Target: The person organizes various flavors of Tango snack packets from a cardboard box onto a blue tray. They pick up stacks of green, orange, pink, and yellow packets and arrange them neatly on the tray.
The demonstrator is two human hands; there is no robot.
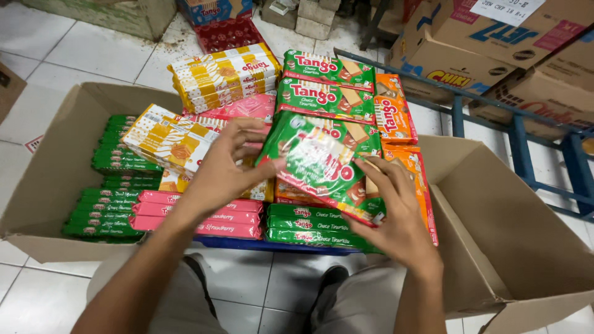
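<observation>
While both hands pinch the green pack [322,164], left hand [226,170] at its near-left edge, right hand [396,213] under its right corner, it hovers above the stacks [247,210]; setting it down flat seems next.

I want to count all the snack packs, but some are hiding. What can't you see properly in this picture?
- Head view: the packs under the green pack are partly hidden by it and by the left hand and right hand.
- The green pack's print is blurred by plastic glare.
- The lower layers of the pink packs are covered by those on top.
- The big cardboard box at right is cut off by the frame's edge.
</observation>
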